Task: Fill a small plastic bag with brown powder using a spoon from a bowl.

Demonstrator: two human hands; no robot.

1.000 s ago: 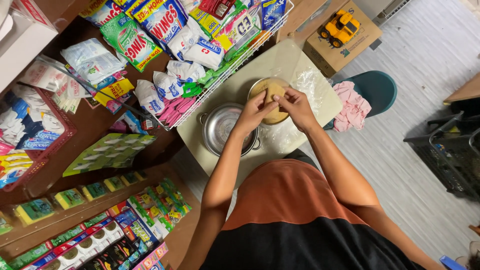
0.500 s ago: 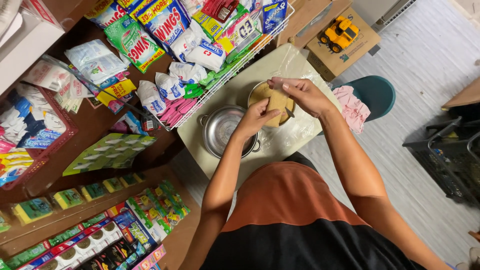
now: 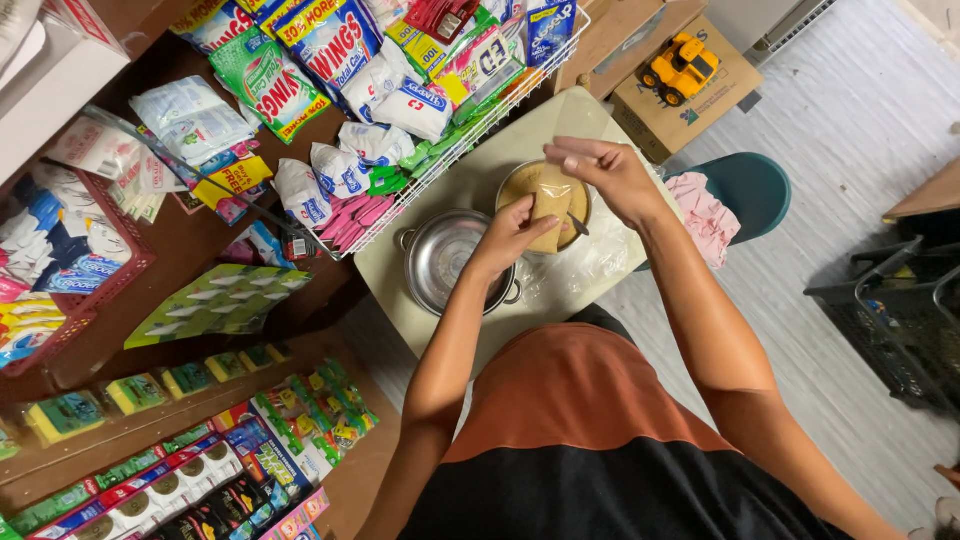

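Head view, looking straight down over an orange and black shirt (image 3: pixel 575 420) at a small pale table (image 3: pixel 470 190). Left hand (image 3: pixel 512 235) curling its fingers narrowly around a small clear bag of brown sugar (image 3: pixel 548 215), gripping it near the lower edge and holding it over a round bowl (image 3: pixel 520 185) filled with the same brown grains. Right hand (image 3: pixel 610 172) hovering just above the bag's far end, fingers bent close together and pinching at the top of the bag; cannot tell exactly how much of it is pinched. A thin dark spoon handle (image 3: pixel 578 224) poking out of the bowl just beside the bag. Sitting left of the bowl and touching it or nearly so, an empty steel pot (image 3: pixel 450 262) with small side handles. Lying on the table near the bowl, on the right and near side, crumpled clear plastic (image 3: pixel 580 265). Filling a white wire rack (image 3: pixel 450 150) at the far left edge of the table, packets of detergent and sachets in blue, green, pink and white. Standing right of the table, a teal stool (image 3: pixel 750 185) with a pink cloth (image 3: pixel 700 215) draped at its edge. Resting on a cardboard box (image 3: pixel 690 100) farther off, a yellow toy truck (image 3: pixel 680 68). Running along the left side, brown shelves (image 3: pixel 180 350) holding rows of small boxed goods.
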